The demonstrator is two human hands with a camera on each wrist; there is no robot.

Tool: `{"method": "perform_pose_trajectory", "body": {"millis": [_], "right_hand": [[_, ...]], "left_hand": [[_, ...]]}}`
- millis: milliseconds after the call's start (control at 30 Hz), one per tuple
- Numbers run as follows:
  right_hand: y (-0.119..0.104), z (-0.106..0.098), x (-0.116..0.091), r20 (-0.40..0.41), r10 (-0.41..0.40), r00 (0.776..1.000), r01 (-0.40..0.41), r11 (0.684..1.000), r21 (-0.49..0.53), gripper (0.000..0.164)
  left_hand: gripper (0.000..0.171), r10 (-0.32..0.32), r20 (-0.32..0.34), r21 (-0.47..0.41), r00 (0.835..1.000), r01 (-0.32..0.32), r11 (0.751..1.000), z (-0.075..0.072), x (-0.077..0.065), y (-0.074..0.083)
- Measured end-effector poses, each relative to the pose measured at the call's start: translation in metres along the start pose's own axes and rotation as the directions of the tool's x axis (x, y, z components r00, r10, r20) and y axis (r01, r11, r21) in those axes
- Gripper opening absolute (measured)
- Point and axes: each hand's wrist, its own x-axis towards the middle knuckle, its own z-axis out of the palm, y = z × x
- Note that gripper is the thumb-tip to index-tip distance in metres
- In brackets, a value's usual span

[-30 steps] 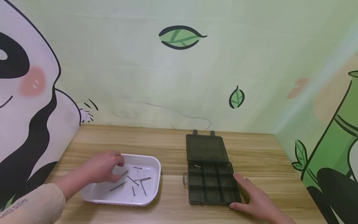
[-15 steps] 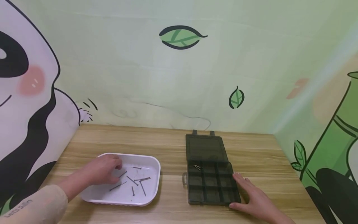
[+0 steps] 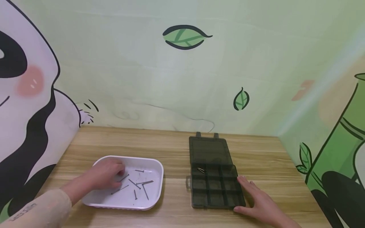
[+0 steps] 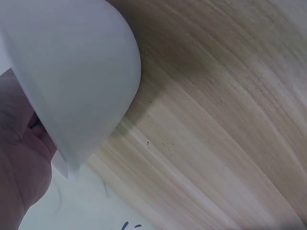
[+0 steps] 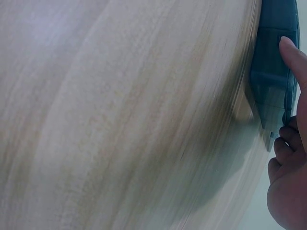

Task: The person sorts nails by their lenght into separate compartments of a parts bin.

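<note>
In the head view, my left hand (image 3: 106, 174) reaches into the left part of a white tray (image 3: 158, 164), its fingers bent down towards the bottom. Several screws (image 3: 135, 193) lie scattered in the tray, one small screw (image 3: 124, 177) right by the thumb and forefinger. Whether the fingers hold a screw I cannot tell; the tray's wall (image 4: 81, 72) hides them in the left wrist view. My right hand (image 3: 262, 202) holds the right front corner of a dark compartment box (image 3: 215, 183), thumb on the front and fingers at the side. The right wrist view shows the thumb (image 5: 293, 56) against its wall.
The box's lid (image 3: 211, 150) lies folded back towards the wall. A few screws (image 3: 201, 170) sit in its back left compartment. Both containers stand on a wood-grain table (image 3: 175, 196), with a printed green wall (image 3: 142, 72) close behind.
My left hand has sunk a little lower into the tray, its forefinger coming down nearer the thumb. The right hand and the compartment box have stayed in place.
</note>
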Motion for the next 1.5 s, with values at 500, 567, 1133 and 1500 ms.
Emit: {"method": "perform_pose_trajectory", "body": {"millis": [500, 567, 1133, 1500], "right_hand": [[-0.002, -0.001, 0.0, 0.008, 0.004, 1.0, -0.004, 1.0, 0.017, 0.11], [-0.001, -0.001, 0.0, 0.005, 0.001, 1.0, -0.001, 1.0, 0.016, 0.109], [-0.001, 0.0, 0.0, -0.007, -0.008, 1.0, 0.008, 1.0, -0.004, 0.109], [0.0, 0.001, 0.0, -0.016, -0.021, 1.0, 0.02, 1.0, -0.005, 0.108]], "left_hand": [[0.033, 0.074, -0.087, 0.015, 0.993, -0.073, 0.997, 0.009, 0.002, -0.008], [0.034, 0.075, -0.087, 0.018, 0.993, -0.073, 0.997, 0.01, 0.002, -0.009], [0.036, 0.093, -0.09, 0.021, 0.992, -0.091, 0.996, 0.009, 0.002, -0.012], [0.034, 0.029, 0.002, -0.02, 1.0, -0.029, 0.999, -0.024, 0.008, 0.005]]}}
